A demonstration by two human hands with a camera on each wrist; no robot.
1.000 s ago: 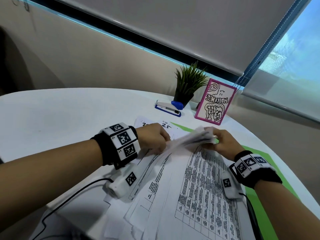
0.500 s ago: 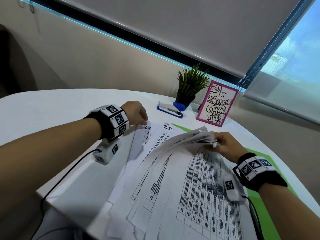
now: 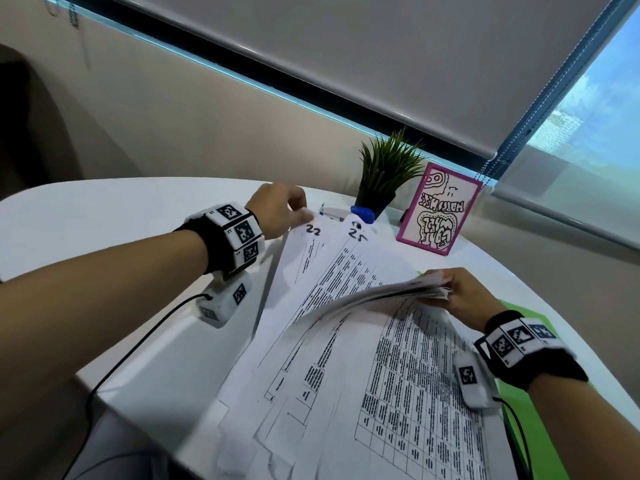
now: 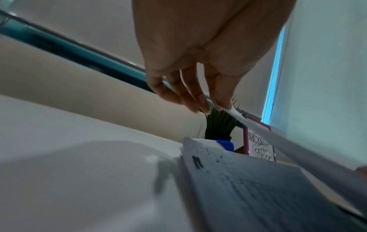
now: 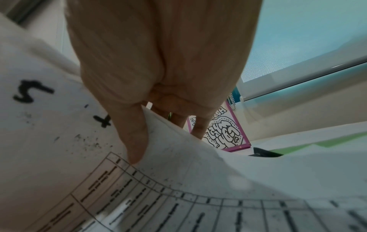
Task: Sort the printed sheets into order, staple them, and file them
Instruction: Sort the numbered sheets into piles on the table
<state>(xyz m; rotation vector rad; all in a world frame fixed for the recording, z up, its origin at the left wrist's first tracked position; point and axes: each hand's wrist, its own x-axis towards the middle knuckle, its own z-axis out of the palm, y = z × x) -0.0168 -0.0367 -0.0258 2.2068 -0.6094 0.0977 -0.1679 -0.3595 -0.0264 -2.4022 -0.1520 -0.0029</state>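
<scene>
The right hand (image 3: 462, 294) pinched the lifted sheaf of printed sheets (image 3: 374, 297) clear so the left hand (image 3: 277, 211), thumb and fingers closed on its corner, could draw sheet 22 (image 3: 304, 251) out for sorting.

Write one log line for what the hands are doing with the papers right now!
step: sorting | left hand: pinches white printed sheet marked 22 | right hand: grips lifted sheaf of printed sheets | blue-and-white stapler: untouched

Stapler (image 3: 341, 213) lies behind sheets (image 3: 363, 375), left of plant (image 3: 384, 178).

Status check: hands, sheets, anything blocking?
Left hand pinching the sheet marked 22 by its far corner. Right hand gripping a lifted bundle of sheets. Stapler untouched; nothing blocking.
</scene>
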